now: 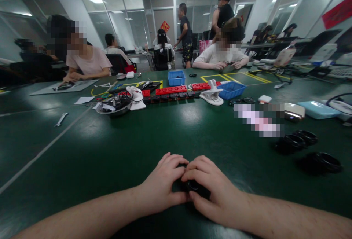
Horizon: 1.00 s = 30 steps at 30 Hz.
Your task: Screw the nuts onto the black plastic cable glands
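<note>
Blk part [202, 190] is gripped betw. L hand [164, 181] and R hand [216, 187], twd near edge of desk [110, 158]; both are part-closed, fingers curled round it. Step: two-hand handling, prob.; next, steady fingertip control is likely req'd.

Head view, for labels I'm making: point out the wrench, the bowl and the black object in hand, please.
Wrench [61, 120]: head view, middle of its shaft.
Bowl [117, 113]: head view, front outer wall.
Black object [202, 190]: head view, its uncovered part.

The left hand [161, 180] has room forward until red power strips [171, 90] block it.
</note>
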Available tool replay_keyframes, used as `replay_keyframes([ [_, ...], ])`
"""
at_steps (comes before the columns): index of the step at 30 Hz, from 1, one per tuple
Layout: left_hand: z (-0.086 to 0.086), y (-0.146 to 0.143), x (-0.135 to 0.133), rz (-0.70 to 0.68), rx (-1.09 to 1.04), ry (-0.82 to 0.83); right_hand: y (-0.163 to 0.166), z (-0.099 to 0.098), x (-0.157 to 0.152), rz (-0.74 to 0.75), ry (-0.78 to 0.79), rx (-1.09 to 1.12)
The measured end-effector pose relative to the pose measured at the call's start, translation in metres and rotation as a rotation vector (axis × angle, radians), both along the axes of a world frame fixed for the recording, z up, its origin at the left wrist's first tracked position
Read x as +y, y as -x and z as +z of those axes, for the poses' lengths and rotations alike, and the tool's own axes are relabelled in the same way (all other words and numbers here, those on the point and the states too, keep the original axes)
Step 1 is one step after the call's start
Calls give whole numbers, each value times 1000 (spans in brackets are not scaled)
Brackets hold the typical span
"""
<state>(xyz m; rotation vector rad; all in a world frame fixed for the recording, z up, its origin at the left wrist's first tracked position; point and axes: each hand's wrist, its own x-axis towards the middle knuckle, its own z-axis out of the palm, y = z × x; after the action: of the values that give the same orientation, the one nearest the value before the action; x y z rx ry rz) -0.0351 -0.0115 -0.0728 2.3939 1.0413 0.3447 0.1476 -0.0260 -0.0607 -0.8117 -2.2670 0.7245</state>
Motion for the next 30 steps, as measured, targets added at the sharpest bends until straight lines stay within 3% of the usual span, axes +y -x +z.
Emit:
replay_keyframes([
  [7, -7, 0, 2, -11, -5, -41, 0, 0, 0, 131, -53, 31],
  [16, -10, 0, 3, -22, -23, -74, -1, 3, -1, 185, -82, 54],
  [30, -6, 2, 3, -15, -13, -11, -4, -8, -1, -63, -5, 51],
])
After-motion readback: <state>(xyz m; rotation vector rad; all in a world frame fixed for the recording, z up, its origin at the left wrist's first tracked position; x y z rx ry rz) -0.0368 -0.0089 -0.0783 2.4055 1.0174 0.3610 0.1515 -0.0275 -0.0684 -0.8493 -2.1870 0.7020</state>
